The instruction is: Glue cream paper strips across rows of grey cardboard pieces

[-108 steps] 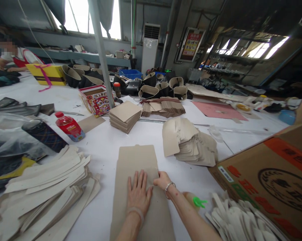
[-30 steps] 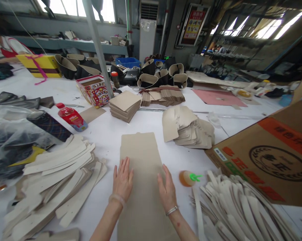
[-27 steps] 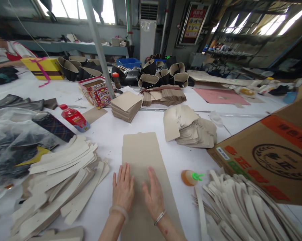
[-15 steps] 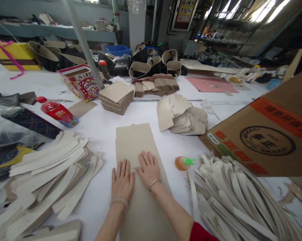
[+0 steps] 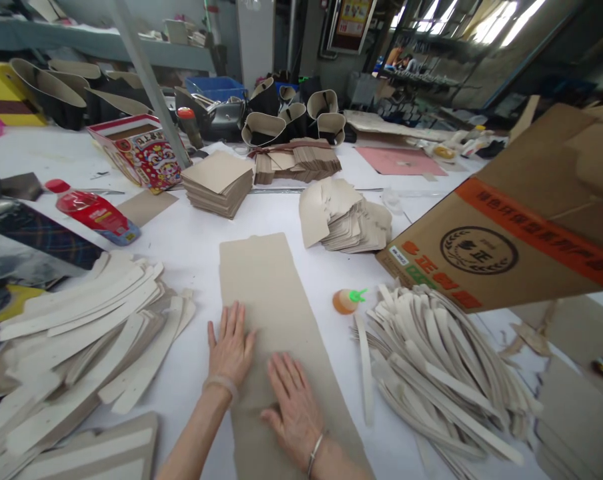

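A long grey-beige sheet (image 5: 261,280), like thin cardboard, lies lengthwise in front of me on the white table. My left hand (image 5: 230,350) rests flat across its left edge, fingers spread. Lower down on the sheet, my right hand (image 5: 292,403) is laid flat with the thumb apart. Neither hand grips anything. To the right of the sheet stands a small bottle of amber liquid (image 5: 343,302) with a green tip. The sheet's near end runs out of view at the bottom.
Pale curved strips (image 5: 96,333) are heaped at the left, and a bundle of narrow strips (image 5: 441,373) lies at the right. A cardboard box (image 5: 486,247) stands behind that bundle. Stacked square pieces (image 5: 219,180), cut pieces (image 5: 346,217) and a red bottle (image 5: 94,210) are farther back.
My right hand has slid down the sheet toward me. My left hand stays at the left edge. The whole view has shifted, showing more of the right side.
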`<act>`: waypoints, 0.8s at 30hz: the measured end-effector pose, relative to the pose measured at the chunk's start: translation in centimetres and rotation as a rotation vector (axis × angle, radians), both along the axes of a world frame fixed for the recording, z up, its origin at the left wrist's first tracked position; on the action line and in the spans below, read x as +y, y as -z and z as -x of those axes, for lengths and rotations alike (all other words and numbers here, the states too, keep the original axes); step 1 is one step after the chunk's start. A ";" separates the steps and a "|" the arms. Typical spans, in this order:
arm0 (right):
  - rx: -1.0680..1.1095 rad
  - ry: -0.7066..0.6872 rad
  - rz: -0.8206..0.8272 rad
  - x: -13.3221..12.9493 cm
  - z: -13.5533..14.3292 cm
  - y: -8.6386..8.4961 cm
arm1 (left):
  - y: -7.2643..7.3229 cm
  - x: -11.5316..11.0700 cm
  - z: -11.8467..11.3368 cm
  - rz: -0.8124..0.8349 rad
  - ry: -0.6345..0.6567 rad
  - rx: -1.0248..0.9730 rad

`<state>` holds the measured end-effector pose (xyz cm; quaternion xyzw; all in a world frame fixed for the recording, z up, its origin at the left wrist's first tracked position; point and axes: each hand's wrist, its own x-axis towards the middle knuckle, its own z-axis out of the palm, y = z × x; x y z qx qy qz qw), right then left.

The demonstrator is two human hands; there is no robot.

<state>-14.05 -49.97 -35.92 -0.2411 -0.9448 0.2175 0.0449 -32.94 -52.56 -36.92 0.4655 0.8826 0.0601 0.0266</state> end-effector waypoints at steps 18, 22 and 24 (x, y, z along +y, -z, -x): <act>-0.056 0.540 -0.230 3.1 -7.9 0.6 | 2.3 -7.7 -6.5 0.055 0.250 -0.031; -0.029 0.362 -0.181 -0.1 -10.4 -0.1 | 0.9 -7.9 -6.8 0.054 0.196 -0.022; -0.037 0.357 -0.157 -1.5 -12.0 0.2 | -0.2 -8.9 -7.5 0.038 0.174 0.005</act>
